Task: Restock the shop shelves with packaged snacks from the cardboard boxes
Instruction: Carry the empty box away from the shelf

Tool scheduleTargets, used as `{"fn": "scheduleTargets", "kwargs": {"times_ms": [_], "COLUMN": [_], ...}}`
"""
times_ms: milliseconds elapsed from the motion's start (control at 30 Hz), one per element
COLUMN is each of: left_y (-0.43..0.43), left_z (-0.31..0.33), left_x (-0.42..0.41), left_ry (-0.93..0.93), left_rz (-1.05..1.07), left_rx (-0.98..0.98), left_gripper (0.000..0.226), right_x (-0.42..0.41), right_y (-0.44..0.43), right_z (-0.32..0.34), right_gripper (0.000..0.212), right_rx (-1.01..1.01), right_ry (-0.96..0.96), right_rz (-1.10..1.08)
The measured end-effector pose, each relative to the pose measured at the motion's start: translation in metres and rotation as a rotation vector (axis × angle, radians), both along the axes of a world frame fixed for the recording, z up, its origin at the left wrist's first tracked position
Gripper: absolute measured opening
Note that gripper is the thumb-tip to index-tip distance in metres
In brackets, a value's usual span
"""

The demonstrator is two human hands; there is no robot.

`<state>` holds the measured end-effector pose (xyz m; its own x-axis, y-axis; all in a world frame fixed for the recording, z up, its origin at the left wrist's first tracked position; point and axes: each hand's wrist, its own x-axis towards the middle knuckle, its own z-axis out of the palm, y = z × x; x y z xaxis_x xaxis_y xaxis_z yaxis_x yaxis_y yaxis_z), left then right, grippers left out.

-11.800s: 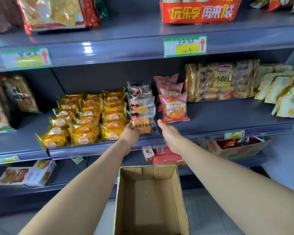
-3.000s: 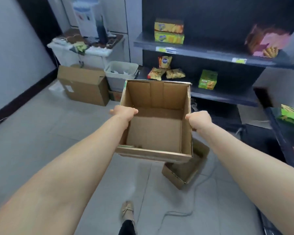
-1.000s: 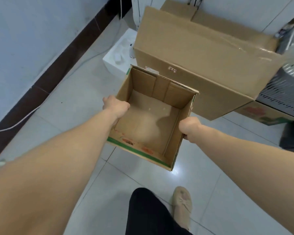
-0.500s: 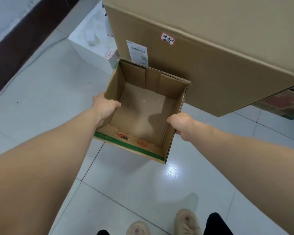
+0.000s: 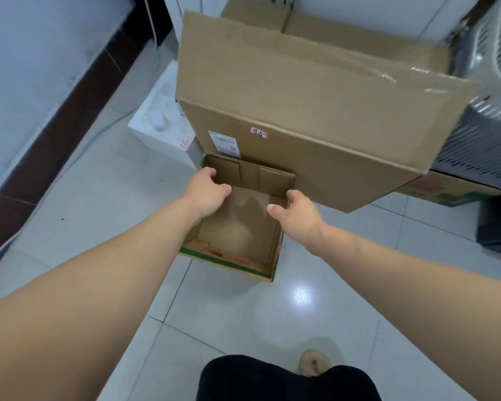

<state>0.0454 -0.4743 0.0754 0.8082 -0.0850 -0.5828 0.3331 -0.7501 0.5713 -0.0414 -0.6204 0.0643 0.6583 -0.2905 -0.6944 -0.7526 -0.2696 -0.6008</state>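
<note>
A small empty cardboard box (image 5: 243,227) with a green stripe on its near edge sits on the white tiled floor, its far side against a large closed cardboard box (image 5: 301,111). My left hand (image 5: 207,191) is over the small box's left wall and my right hand (image 5: 297,211) over its right wall. On both hands the thumb and fingers are spread apart and loose, not clamped on the cardboard. No snack packages or shelves are in view.
A white foam block (image 5: 162,123) lies left of the large box by the wall with a dark skirting (image 5: 55,146). A grey slatted appliance (image 5: 486,134) and a printed carton (image 5: 451,192) stand at the right. My knee (image 5: 287,377) and shoe (image 5: 314,363) are below.
The small box has come to rest on the floor against the large box. My view has pulled up and back, and both hands have loosened from their grip on its walls.
</note>
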Motion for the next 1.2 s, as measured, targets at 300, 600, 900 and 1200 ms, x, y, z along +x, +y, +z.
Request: {"fn": "scheduleTargets", "kwargs": {"times_ms": [300,600,900,1200], "left_y": [-0.079,-0.170,-0.291,-0.451], "left_z": [0.275,0.491,0.573,0.561], "left_x": [-0.031,-0.166,-0.370,-0.628], "left_ry": [-0.294,-0.485,-0.524,-0.407], "left_rz": [-0.267,-0.691,-1.204,-1.606], "left_rx": [-0.096,-0.236,-0.308,-0.298], "left_gripper": [0.052,0.050,0.051,0.051], "right_x": [-0.047,-0.215,-0.451,-0.705], "right_y": [-0.063,-0.134,-0.204,-0.305], "right_z": [0.265,0.467,0.545,0.543], "right_gripper": [0.067,0.059,0.058,0.056], "right_rx": [-0.334,-0.677,-0.816,-0.796], "right_ry": [-0.329,-0.402,-0.244,0.017], "right_rz": [0.121,-0.096,-0.483,-0.817]}}
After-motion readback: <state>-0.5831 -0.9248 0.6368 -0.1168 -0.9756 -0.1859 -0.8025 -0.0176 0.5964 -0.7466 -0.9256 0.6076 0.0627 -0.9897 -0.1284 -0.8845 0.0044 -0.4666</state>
